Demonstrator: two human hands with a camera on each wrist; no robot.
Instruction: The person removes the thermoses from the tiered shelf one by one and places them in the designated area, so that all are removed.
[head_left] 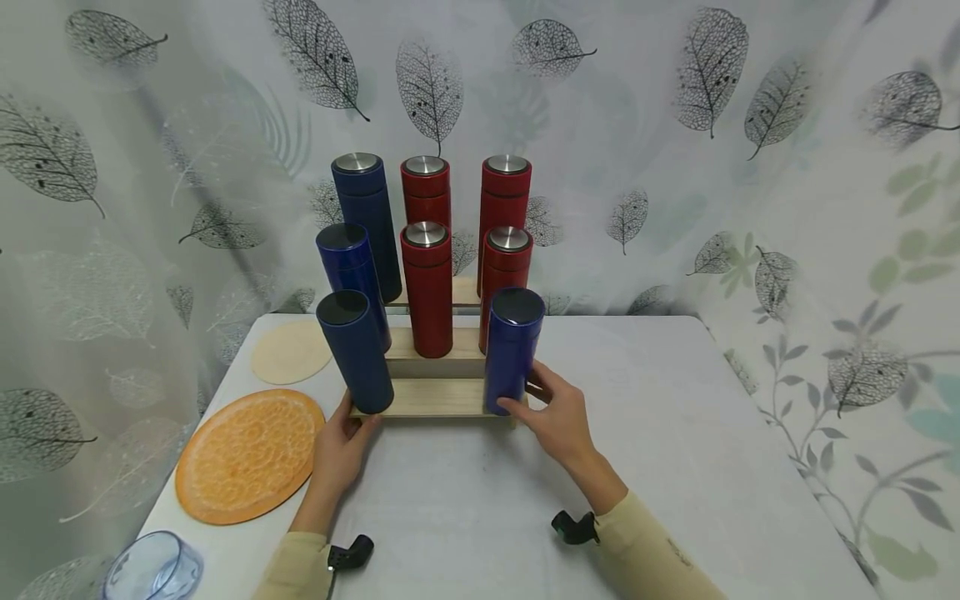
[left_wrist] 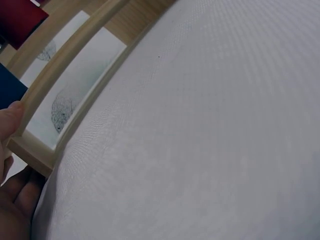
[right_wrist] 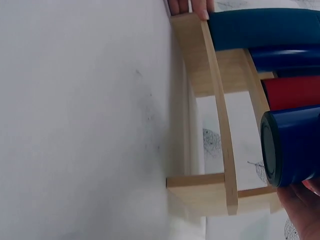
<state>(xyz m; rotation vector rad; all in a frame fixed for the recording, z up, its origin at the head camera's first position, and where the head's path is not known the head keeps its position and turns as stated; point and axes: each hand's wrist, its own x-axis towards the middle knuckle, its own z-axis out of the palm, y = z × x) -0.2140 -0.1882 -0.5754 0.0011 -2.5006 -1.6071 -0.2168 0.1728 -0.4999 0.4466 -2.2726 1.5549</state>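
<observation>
Here the right hand (head_left: pixel 558 417) curls its fingers and thumb round the lower body of a blue flask (head_left: pixel 512 350) that stands upright at the right end of the lowest step of a wooden tiered rack (head_left: pixel 435 398); in the right wrist view the same flask (right_wrist: pixel 292 150) sits above the front rail, fingers (right_wrist: pixel 300 207) under its base. The left hand (head_left: pixel 341 446) grips the front left corner of the rack, thumb on top of the rail, other fingers below; the left wrist view shows the thumb tip (left_wrist: pixel 11 117) pressed against the rail's end (left_wrist: pixel 35 150). A second blue flask (head_left: pixel 355 350) stands on the left end of the lowest step, just above that hand. On the middle step stand a blue flask (head_left: pixel 352 275), a red flask (head_left: pixel 427 287) and another red flask (head_left: pixel 505 271); on the top step a blue flask (head_left: pixel 366 217) and two red ones (head_left: pixel 426 190) (head_left: pixel 506 196), all upright. The rack rests on a white surface (head_left: pixel 675 433). On the surface to the left lie an orange round mat (head_left: pixel 250 454) and a pale round mat (head_left: pixel 291 352), well apart from the rack. A clear blue plastic cup (head_left: pixel 153 571) lies at the near left corner. A leaf-print curtain (head_left: pixel 675 125) hangs behind.
</observation>
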